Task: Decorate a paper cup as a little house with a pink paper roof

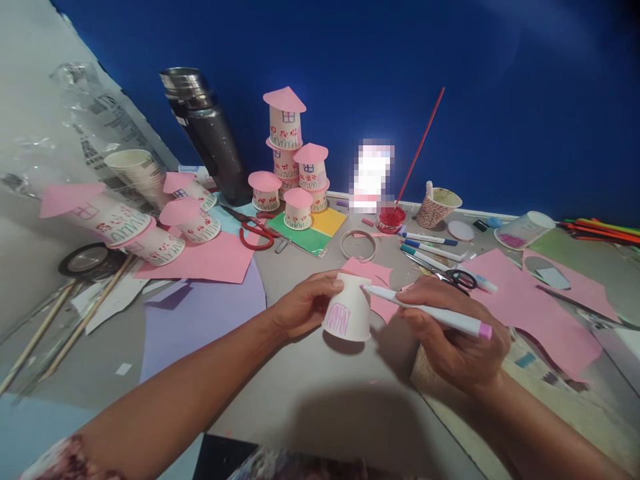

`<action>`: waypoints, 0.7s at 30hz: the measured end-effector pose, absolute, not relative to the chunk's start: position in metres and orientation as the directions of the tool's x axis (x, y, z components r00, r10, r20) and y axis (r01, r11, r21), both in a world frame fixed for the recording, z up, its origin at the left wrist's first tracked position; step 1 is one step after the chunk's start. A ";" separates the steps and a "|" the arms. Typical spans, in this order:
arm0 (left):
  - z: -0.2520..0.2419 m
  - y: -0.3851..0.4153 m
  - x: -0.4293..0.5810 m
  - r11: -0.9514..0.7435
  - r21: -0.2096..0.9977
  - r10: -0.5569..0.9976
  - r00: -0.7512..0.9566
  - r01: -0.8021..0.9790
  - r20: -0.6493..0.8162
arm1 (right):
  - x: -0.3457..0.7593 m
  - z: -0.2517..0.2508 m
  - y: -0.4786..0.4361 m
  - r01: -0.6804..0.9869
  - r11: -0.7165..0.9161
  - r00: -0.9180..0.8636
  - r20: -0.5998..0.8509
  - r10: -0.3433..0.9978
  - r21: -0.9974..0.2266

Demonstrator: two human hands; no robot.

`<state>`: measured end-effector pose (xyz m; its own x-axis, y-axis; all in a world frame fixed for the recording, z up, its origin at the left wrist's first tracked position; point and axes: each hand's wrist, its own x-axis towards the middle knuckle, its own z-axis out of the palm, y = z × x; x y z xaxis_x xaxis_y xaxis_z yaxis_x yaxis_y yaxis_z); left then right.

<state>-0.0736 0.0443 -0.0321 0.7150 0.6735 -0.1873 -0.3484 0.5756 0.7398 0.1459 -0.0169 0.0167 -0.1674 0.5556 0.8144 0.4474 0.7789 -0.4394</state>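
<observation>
Upside-down white paper cup (347, 313) w/ a pink door drawn on sits nr the front edge of the grey tabletop (320, 400). My left hand (305, 305) is clamped round its side to steady it. My right hand (453, 337) pinches a white marker w/ pink cap (430, 312), tip at the cup wall, prob. for drawing.

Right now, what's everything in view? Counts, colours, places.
cup: one, white with pink door, mouth down, front centre
marker: one, white with pink end, tip by cup
cup houses: about ten, white with pink roofs, stacked back centre, lying left
flask: one, black, back left
red scissors: one, centre left
black scissors: one, centre right
pink paper: several sheets, left and right
purple paper: one, left
paint pot: one, red, back centre
pens: several, white, right of paint pot
table: one, grey
left hand: fingers round cup
right hand: fingers grip marker
</observation>
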 end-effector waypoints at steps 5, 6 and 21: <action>-0.033 0.045 -0.074 0.575 0.740 0.677 0.712 -0.350 -0.190 | 0.146 0.017 -0.016 0.440 0.792 -0.183 0.821 0.541 -0.423; -0.034 0.045 -0.074 0.575 0.738 0.678 0.711 -0.354 -0.188 | 0.146 0.017 -0.016 0.440 0.793 -0.186 0.821 0.540 -0.422; -0.032 0.044 -0.073 0.588 0.712 0.703 0.678 -0.384 -0.215 | 0.145 0.022 -0.020 0.431 0.802 -0.244 0.803 0.544 -0.413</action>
